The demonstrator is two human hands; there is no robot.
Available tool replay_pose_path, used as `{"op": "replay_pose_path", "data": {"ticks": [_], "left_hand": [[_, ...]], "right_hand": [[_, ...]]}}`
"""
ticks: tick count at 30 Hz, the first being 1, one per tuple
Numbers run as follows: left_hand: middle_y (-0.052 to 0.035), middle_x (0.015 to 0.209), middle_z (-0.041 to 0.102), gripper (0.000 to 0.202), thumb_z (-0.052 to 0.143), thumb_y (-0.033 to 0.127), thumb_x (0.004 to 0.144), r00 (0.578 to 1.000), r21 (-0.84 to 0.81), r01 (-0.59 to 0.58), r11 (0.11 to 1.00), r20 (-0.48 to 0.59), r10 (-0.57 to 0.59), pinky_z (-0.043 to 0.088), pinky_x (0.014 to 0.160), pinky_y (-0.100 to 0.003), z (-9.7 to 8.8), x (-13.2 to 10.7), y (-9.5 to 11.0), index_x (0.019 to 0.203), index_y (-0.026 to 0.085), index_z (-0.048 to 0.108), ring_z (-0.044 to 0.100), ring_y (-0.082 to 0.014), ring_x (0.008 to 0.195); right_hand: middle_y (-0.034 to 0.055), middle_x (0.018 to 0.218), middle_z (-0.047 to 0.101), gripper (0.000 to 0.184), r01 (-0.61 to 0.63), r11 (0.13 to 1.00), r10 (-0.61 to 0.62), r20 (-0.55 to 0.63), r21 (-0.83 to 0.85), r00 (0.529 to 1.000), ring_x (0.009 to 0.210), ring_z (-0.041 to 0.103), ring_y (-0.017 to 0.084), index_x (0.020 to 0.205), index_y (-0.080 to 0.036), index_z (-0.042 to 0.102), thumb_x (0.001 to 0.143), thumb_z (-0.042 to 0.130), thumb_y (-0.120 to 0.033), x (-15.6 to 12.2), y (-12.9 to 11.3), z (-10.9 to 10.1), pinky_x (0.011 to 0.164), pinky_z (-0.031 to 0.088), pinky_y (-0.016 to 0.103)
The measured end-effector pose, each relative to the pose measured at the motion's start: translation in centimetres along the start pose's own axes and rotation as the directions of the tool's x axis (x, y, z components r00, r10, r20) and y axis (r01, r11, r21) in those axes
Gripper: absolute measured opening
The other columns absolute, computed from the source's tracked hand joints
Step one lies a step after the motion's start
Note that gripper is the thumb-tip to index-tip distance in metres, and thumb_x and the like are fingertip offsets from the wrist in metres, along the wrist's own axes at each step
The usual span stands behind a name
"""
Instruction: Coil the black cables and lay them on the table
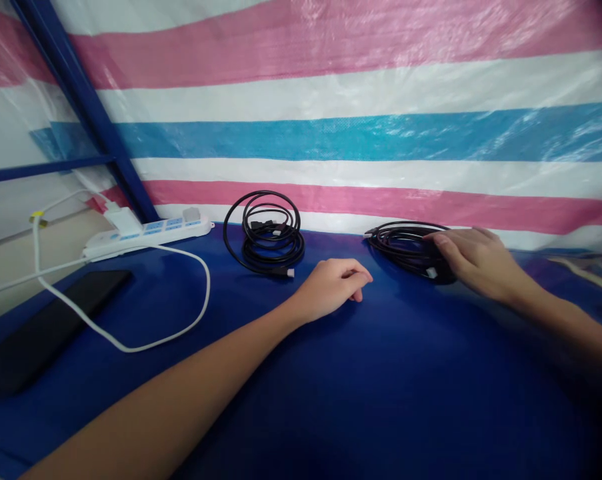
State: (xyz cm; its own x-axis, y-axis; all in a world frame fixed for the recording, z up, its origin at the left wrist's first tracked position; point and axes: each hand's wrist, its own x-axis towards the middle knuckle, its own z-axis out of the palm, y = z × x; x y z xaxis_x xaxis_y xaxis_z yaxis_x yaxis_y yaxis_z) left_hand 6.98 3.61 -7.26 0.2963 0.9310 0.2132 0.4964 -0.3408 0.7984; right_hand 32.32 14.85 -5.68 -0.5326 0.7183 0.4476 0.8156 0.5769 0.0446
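My left hand (337,288) rests over the middle of the blue table with its fingers curled in. Nothing shows between them. To the right, my right hand (481,263) grips the outer side of a coiled black cable (395,247). Its thumb and a finger reach over the loops, while the other fingertips are partly hidden. A light metal plug end sticks out at the coil's left, and another light tip shows at its front. Left of centre, a second black cable (273,250) lies in loose loops, with several connector ends visible; neither hand touches it.
A white power strip (168,228) with a plugged-in white adapter (125,219) lies at the back left. Its white cord (207,287) loops across the blue table (381,400), over a black flat object (55,330). Behind hangs a striped plastic sheet (331,140), beside a blue metal post (88,110).
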Motion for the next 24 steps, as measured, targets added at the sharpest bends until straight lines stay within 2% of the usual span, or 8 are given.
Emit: {"op": "replay_pose_path", "data": {"ticks": [4, 6, 8, 10, 12, 14, 19, 24], "left_hand": [[-0.0069, 0.085, 0.068, 0.023, 0.044, 0.027, 0.086, 0.996, 0.315, -0.087, 0.945, 0.008, 0.089, 0.042, 0.084, -0.031, -0.7, -1.3, 1.1, 0.091, 0.017, 0.064, 0.06, -0.0176, 0.085], [-0.0078, 0.093, 0.067, 0.02, 0.048, 0.026, 0.083, 0.993, 0.45, -0.114, 0.886, 0.024, 0.116, 0.036, 0.093, -0.035, -2.2, -2.2, 1.3, 0.091, 0.018, 0.064, 0.058, -0.0207, 0.096], [-0.0093, 0.105, 0.065, 0.028, 0.04, 0.026, 0.087, 0.995, 0.556, -0.059, 0.829, -0.032, 0.093, 0.034, 0.094, -0.036, -4.5, -3.1, 1.0, 0.102, 0.018, 0.062, 0.054, -0.0218, 0.102], [-0.0105, 0.104, 0.063, 0.03, 0.038, 0.028, 0.088, 0.994, 0.631, 0.045, 0.775, -0.105, 0.027, 0.035, 0.089, -0.035, -7.0, -4.0, 0.4, 0.105, 0.016, 0.059, 0.054, -0.0225, 0.1], [-0.0043, 0.082, 0.063, 0.024, 0.05, 0.037, 0.083, 0.996, 0.667, 0.082, 0.74, -0.036, -0.078, 0.037, 0.072, -0.029, -9.1, -4.8, -0.3, 0.091, 0.017, 0.061, 0.056, -0.0183, 0.078], [-0.0002, 0.075, 0.062, 0.027, 0.056, 0.043, 0.079, 0.987, 0.684, 0.093, 0.724, 0.033, -0.158, 0.033, 0.061, -0.025, -10.2, -5.3, -0.8, 0.091, 0.02, 0.062, 0.055, -0.015, 0.068], [-0.0061, 0.093, 0.06, 0.033, 0.048, 0.046, 0.083, 0.972, 0.715, 0.172, 0.678, -0.012, -0.234, 0.034, 0.064, -0.025, -10.0, -5.6, -1.3, 0.096, 0.018, 0.06, 0.056, -0.0173, 0.077], [-0.0015, 0.061, 0.054, 0.042, 0.039, 0.055, 0.086, 0.954, 0.705, 0.22, 0.674, -0.012, -0.299, 0.023, 0.054, -0.026, -7.7, -5.6, 0.6, 0.077, 0.018, 0.055, 0.047, -0.0135, 0.054]], "right_hand": [[0.0125, 0.126, 0.057, 0.049, 0.2, 0.979, -0.202, -0.095, -0.029, 0.975, 0.123, 0.047, 0.028, 0.119, -0.018, 0.059, 0.094, 0.028, -0.046, -2.8, -4.7, 0.1, 0.11, 0.022, 0.049], [0.0085, 0.127, 0.057, 0.039, 0.41, 0.912, -0.409, -0.1, -0.009, 0.907, 0.122, 0.048, 0.025, 0.122, -0.022, 0.057, 0.096, 0.034, -0.04, -4.3, -7.2, -0.1, 0.109, 0.027, 0.047], [0.0085, 0.127, 0.056, 0.035, 0.488, 0.87, -0.481, -0.094, 0.069, 0.872, 0.119, 0.051, 0.022, 0.124, -0.022, 0.054, 0.096, 0.037, -0.033, -5.3, -8.9, -0.2, 0.102, 0.039, 0.041], [0.0088, 0.127, 0.055, 0.034, 0.454, 0.877, -0.451, -0.054, 0.159, 0.891, 0.116, 0.053, 0.021, 0.125, -0.022, 0.053, 0.096, 0.038, -0.032, -5.7, -9.5, -0.4, 0.096, 0.046, 0.038], [0.0082, 0.126, 0.055, 0.034, 0.365, 0.903, -0.377, 0.011, 0.226, 0.926, 0.115, 0.055, 0.021, 0.124, -0.022, 0.053, 0.097, 0.037, -0.035, -5.6, -9.5, -0.4, 0.095, 0.048, 0.04], [0.0077, 0.125, 0.056, 0.034, 0.307, 0.914, -0.334, 0.062, 0.265, 0.941, 0.114, 0.056, 0.022, 0.121, -0.023, 0.055, 0.097, 0.037, -0.038, -5.3, -9.2, -0.4, 0.095, 0.049, 0.042], [0.0083, 0.121, 0.059, 0.034, 0.322, 0.895, -0.359, 0.071, 0.307, 0.931, 0.11, 0.058, 0.023, 0.112, -0.023, 0.062, 0.096, 0.037, -0.038, -4.9, -9.1, -0.4, 0.092, 0.05, 0.044], [0.0085, 0.121, 0.058, 0.033, 0.252, 0.888, -0.313, 0.105, 0.385, 0.944, 0.113, 0.056, 0.025, 0.112, -0.023, 0.062, 0.094, 0.04, -0.039, -4.9, -9.4, -0.3, 0.097, 0.045, 0.049]]}}
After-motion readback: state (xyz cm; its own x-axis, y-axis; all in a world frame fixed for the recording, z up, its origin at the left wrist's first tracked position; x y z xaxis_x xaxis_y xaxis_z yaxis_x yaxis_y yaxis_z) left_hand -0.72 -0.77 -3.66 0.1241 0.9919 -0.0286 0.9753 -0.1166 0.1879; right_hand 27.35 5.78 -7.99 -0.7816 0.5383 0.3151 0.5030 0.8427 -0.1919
